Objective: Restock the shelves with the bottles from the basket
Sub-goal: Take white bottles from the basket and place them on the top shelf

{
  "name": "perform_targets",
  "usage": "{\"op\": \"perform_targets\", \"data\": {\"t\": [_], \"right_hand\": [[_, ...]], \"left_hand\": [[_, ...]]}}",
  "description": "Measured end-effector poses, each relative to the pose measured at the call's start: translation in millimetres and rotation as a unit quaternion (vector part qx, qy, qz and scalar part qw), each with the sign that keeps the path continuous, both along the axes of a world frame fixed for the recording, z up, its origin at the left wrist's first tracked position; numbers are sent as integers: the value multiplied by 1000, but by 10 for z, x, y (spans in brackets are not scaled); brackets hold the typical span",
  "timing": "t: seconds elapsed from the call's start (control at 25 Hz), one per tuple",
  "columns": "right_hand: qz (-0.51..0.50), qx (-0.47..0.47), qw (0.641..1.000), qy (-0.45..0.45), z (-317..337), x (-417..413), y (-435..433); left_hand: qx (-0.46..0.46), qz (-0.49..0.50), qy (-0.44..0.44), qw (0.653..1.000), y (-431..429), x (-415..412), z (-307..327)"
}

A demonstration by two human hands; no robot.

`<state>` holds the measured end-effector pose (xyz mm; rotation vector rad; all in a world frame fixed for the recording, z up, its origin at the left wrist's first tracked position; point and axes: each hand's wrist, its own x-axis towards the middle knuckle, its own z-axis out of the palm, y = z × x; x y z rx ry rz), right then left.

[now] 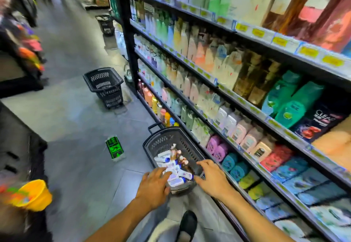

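A black plastic basket stands on the floor beside the shelving, holding several white bottles and some clear brownish ones. My left hand hovers over the near rim, fingers spread and reaching onto the white bottles. My right hand is over the basket's right rim with fingers spread, gripping nothing that I can see. The shelves on the right are packed with rows of shampoo and lotion bottles.
An empty black basket stands further down the aisle and another beyond it. A green sign is stuck on the grey floor. A yellow bucket sits at the left. My shoe is below the basket.
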<state>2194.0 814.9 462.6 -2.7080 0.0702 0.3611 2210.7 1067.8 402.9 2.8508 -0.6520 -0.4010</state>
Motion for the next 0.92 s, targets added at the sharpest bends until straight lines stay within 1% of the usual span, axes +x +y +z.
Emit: {"op": "perform_targets", "data": {"t": [0.24,0.4,0.48,0.6,0.72,0.84,0.92], "right_hand": [[27,10,1000,12,-336,1111,36],[10,62,997,39,-606,1848,-62],[-5,60,997,51,-792,2181,-113],[-29,43,994,93,-1187,2578,-174],[-44,44,991,122,-1609,2784,-189],[-81,51,985,142,-2111,2961,-171],[-119,68,979,152,-2506,3029,-154]], "left_hand": [[35,14,10,999,1,975,-106],[43,11,25,999,-75,1659,-121],[46,9,52,998,-110,2035,-216],[62,-3,75,995,-166,2508,-544],[72,-36,79,994,-175,2821,-1019],[67,-62,137,986,-169,3142,-1575],[53,-82,145,985,-167,3330,-1954]]}}
